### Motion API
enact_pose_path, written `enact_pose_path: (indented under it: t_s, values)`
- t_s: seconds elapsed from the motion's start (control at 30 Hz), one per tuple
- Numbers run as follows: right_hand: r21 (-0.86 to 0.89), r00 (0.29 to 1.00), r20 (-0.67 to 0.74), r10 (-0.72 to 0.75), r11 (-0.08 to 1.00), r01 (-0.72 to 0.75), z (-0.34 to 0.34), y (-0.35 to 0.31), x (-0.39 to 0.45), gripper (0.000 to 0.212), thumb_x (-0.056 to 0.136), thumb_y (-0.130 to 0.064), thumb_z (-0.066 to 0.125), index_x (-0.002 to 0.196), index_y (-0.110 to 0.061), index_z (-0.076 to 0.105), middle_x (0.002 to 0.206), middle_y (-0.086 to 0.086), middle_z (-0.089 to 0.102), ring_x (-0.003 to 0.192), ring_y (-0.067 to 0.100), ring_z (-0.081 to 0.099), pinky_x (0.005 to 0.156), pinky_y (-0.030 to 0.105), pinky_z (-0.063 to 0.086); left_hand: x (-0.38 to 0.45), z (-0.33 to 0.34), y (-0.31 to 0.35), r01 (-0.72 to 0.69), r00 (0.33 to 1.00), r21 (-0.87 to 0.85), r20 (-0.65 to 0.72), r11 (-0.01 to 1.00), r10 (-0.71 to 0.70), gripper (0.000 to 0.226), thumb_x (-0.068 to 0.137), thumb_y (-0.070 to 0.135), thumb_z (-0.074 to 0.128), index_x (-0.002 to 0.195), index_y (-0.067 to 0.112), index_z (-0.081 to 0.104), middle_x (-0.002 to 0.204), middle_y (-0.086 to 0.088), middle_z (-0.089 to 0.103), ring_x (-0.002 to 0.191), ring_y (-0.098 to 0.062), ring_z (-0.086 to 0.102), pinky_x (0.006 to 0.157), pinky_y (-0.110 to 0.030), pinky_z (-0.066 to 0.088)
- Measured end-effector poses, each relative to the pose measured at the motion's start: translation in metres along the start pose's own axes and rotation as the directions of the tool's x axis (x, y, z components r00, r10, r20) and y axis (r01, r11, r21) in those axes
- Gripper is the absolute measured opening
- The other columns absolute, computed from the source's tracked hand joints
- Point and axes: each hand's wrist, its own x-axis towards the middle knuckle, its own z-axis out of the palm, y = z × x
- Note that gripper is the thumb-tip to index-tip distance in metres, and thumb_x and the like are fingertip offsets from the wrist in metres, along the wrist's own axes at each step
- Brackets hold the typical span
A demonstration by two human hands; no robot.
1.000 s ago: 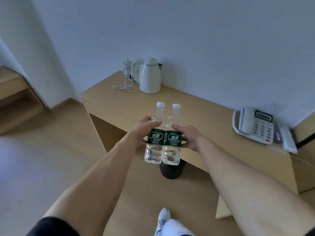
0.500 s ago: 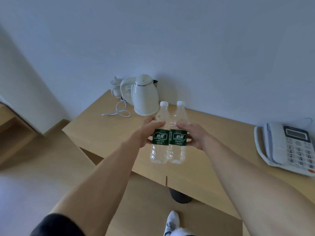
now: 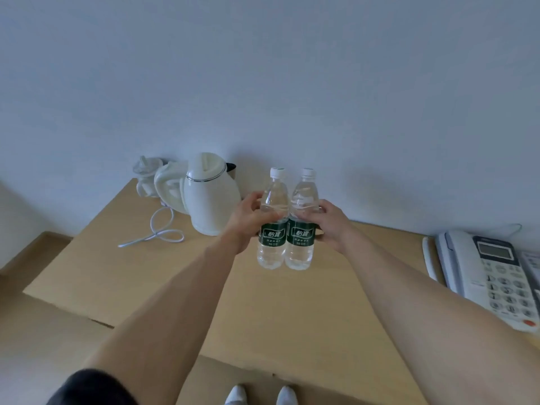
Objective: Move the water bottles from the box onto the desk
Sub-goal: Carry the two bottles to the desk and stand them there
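Two clear water bottles, left bottle [image 3: 272, 220] and right bottle [image 3: 302, 220], upright and touching side by side at frame centre, over the wooden desk [image 3: 292, 302]; whether bases touch the desktop, impossible to tell. Left hand [image 3: 248, 219] with fingers curled around the left bottle above its green label, right hand [image 3: 330, 223] likewise clamped on the right one. Left of centre a white kettle [image 3: 209, 194] with looped cord [image 3: 157, 232], at the right edge a white telephone [image 3: 491, 276].
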Motion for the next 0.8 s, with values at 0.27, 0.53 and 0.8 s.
enact_pose_path:
  t_s: [0.27, 0.53, 0.8]
  values:
    - [-0.062, 0.993, -0.092, -0.079, 0.995, 0.073, -0.01, -0.019, 0.019, 0.053, 0.068, -0.008, 0.089, 0.108, -0.025, 0.061, 0.097, -0.013, 0.074, 0.092, 0.008, 0.069, 0.071, 0.027, 0.052, 0.061, -0.01, 0.013, -0.059, 0.993, 0.115, 0.113, 0.992, 0.046, 0.075, 0.06, 0.01, 0.088, 0.128, 0.013, 0.056, 0.115, -0.012, 0.071, 0.105, -0.028, 0.069, 0.09, -0.041, 0.055]
    - [-0.248, 0.981, -0.093, -0.169, 0.958, 0.141, -0.008, -0.029, 0.029, 0.059, 0.072, -0.003, 0.086, 0.119, -0.021, 0.057, 0.101, -0.002, 0.07, 0.085, 0.005, 0.066, 0.07, 0.021, 0.049, 0.093, -0.027, 0.017, -0.105, 0.984, 0.3, 0.17, 0.948, 0.055, 0.075, 0.053, 0.015, 0.085, 0.121, 0.024, 0.056, 0.113, 0.0, 0.072, 0.109, -0.018, 0.067, 0.102, -0.047, 0.051]
    - [-0.301, 0.982, -0.096, -0.165, 0.945, 0.129, -0.001, -0.025, 0.036, 0.061, 0.07, 0.004, 0.084, 0.119, -0.02, 0.056, 0.109, -0.006, 0.067, 0.1, 0.01, 0.062, 0.082, 0.025, 0.05, 0.095, -0.031, 0.015, -0.128, 0.984, 0.365, 0.162, 0.922, 0.073, 0.074, 0.061, 0.007, 0.089, 0.125, 0.019, 0.054, 0.114, -0.002, 0.071, 0.109, -0.017, 0.067, 0.101, -0.048, 0.052]
